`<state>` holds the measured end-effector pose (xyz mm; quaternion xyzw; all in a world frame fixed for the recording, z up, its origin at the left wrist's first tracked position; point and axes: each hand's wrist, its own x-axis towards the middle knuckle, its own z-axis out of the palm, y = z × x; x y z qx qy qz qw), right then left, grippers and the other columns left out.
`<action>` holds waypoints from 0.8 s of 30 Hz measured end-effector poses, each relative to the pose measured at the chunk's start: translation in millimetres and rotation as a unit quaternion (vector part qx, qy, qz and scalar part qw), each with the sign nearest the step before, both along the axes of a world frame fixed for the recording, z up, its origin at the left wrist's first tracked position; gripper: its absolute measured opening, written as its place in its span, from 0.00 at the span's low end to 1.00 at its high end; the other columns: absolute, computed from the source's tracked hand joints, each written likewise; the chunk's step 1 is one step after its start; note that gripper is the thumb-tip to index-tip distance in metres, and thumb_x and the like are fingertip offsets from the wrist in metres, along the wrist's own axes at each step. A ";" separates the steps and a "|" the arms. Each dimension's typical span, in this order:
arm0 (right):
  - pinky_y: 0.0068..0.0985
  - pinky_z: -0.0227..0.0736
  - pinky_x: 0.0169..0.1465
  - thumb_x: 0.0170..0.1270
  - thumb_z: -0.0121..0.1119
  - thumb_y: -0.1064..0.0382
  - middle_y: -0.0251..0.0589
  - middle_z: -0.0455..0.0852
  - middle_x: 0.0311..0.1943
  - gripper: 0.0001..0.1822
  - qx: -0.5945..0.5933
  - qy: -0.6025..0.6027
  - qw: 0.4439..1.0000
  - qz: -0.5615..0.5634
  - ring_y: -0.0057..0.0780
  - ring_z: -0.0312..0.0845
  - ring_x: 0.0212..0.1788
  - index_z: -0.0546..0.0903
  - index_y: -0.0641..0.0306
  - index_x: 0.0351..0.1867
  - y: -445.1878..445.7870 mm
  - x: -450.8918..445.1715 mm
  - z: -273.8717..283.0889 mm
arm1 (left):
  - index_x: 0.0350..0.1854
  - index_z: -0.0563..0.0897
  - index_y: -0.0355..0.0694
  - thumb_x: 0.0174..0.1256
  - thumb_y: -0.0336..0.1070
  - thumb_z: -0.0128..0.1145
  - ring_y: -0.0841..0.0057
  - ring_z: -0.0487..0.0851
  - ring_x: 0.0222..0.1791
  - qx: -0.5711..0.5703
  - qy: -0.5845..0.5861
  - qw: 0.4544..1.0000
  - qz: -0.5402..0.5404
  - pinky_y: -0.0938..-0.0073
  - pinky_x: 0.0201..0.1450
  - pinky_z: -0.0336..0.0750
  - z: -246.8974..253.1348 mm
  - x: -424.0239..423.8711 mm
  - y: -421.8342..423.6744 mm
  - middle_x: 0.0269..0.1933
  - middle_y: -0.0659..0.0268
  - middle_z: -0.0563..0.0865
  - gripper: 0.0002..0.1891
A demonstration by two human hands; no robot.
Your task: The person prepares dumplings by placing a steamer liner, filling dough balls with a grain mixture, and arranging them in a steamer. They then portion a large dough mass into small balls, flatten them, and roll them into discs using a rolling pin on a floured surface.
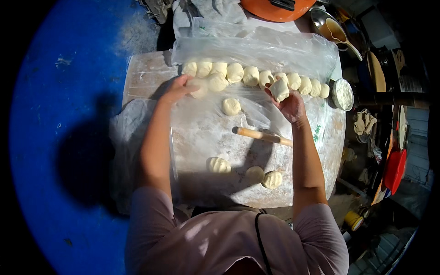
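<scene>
My right hand [292,106] is below the right half of a dough row and holds a pale piece of dough [279,90] in its fingers. My left hand [179,88] is at the row's left end, its fingertips against a hazy, blurred dough piece [198,89]; whether it grips this piece or the plastic there cannot be told. Several dough pieces [235,73] stand side by side along a folded clear plastic sheet [254,51]. Another dough piece [217,81] sits just in front of them. Nearer me, one round dough piece [231,107] lies alone.
A wooden rolling pin [261,134] lies on the floured board [213,144], partly behind my right forearm. Closer are a ridged dough piece [220,165] and two flattened ones [272,179]. A bowl of flour [342,94] stands right. An orange basin [278,10] is at the back.
</scene>
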<state>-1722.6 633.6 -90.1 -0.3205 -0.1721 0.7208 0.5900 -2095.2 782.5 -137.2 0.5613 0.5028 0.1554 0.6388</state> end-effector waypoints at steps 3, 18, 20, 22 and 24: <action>0.36 0.79 0.60 0.63 0.61 0.52 0.60 0.73 0.61 0.39 -0.022 -0.015 0.999 0.046 0.51 0.73 0.63 0.61 0.71 0.69 -34.0 -3.6 1.3 | 0.56 0.76 0.36 0.54 0.41 0.71 0.74 0.81 0.49 0.121 0.067 0.989 -0.052 0.74 0.54 0.74 0.2 3.2 -7.4 0.49 0.62 0.84 0.28; 0.24 0.76 0.51 0.68 0.60 0.62 0.35 0.84 0.45 0.17 -0.054 -0.109 0.993 -0.005 0.24 0.80 0.46 0.77 0.64 0.55 -92.8 -20.4 -54.0 | 0.58 0.79 0.35 0.50 0.46 0.74 0.70 0.79 0.55 0.078 0.218 0.964 -0.131 0.73 0.60 0.70 65.0 -24.5 -73.9 0.55 0.58 0.83 0.33; 0.25 0.76 0.52 0.68 0.59 0.62 0.36 0.84 0.46 0.17 -0.044 -0.070 0.997 -0.008 0.25 0.81 0.47 0.77 0.64 0.56 -90.1 -15.2 -55.8 | 0.58 0.79 0.34 0.53 0.44 0.72 0.72 0.79 0.55 -0.004 0.140 0.986 -0.092 0.75 0.60 0.70 74.1 -44.2 -79.0 0.55 0.59 0.82 0.31; 0.27 0.77 0.54 0.69 0.59 0.62 0.38 0.84 0.47 0.18 -0.037 -0.040 0.998 0.013 0.27 0.81 0.49 0.76 0.64 0.57 -87.1 -16.8 -55.9 | 0.60 0.77 0.33 0.56 0.42 0.71 0.75 0.79 0.54 -0.011 0.093 0.996 0.008 0.77 0.58 0.70 71.0 -80.9 -84.1 0.54 0.60 0.83 0.31; 0.28 0.76 0.55 0.68 0.59 0.62 0.39 0.84 0.49 0.17 -0.045 -0.048 0.998 0.016 0.28 0.80 0.50 0.77 0.64 0.56 -93.6 -9.9 -49.6 | 0.63 0.74 0.34 0.60 0.39 0.68 0.76 0.81 0.51 -0.057 0.014 0.996 0.061 0.79 0.56 0.73 90.9 -72.3 -84.9 0.53 0.59 0.83 0.30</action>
